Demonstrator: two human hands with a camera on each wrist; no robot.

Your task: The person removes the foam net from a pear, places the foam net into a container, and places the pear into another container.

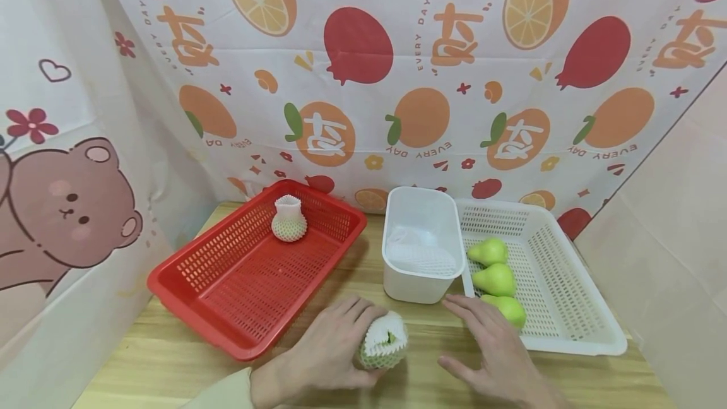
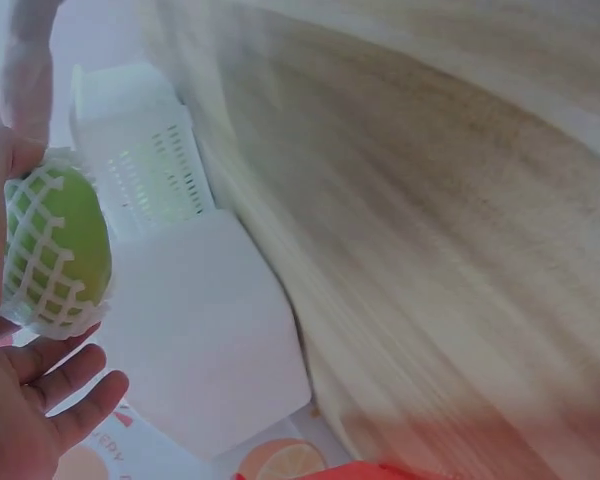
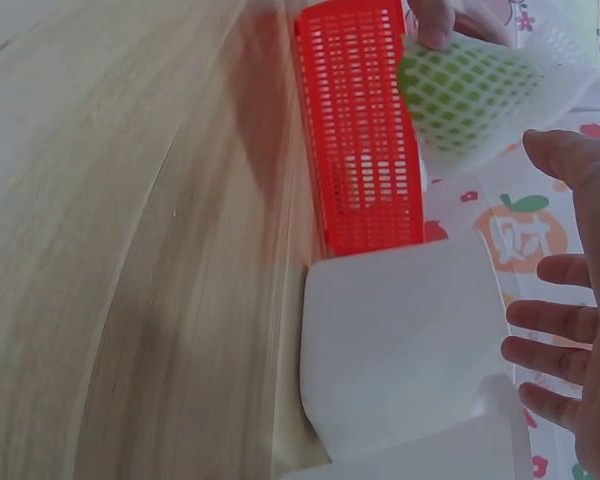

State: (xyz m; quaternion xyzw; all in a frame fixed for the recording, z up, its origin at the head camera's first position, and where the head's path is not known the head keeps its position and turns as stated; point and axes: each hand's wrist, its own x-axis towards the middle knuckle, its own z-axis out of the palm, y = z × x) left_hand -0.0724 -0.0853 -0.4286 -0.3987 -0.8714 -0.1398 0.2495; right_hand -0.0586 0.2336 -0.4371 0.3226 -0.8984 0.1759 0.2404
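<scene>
Netted pear (image 1: 379,357) held in left hand (image 1: 332,347); right hand (image 1: 498,353) faces it across a gap.
Pear lies just right of the left palm, grip curled round it; long axis looks near upright, mouth of its foam net (image 1: 377,333) uppermost. Left hand nearer, in contact. Right grip wide, nothing held, beside white basket (image 1: 573,347). Pear sits nearer than white tub (image 1: 417,289), over the tabletop (image 1: 423,390).
</scene>
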